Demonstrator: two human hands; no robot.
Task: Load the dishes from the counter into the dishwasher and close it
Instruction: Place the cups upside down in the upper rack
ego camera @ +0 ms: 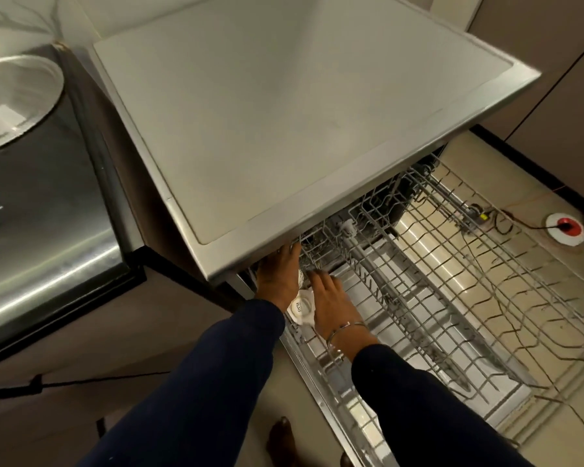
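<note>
- A person in dark sleeves reaches both hands into the near left corner of the upper rack (452,251) of an open dishwasher (284,129).
- Left hand (279,276) rests there; whether its fingers grip cannot be told.
- Right hand (327,298) lies with loose fingers over white dishes (300,310) in that corner.
- A metal plate (17,99) sits on the counter, far left.

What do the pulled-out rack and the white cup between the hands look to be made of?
Rack: thin wire in a grid, apparently metal with a grey coating, matte; the coating is my guess. White cup: smooth, glossy, opaque, with a printed mark on its base, probably glazed ceramic, though hard plastic cannot be ruled out.
</note>
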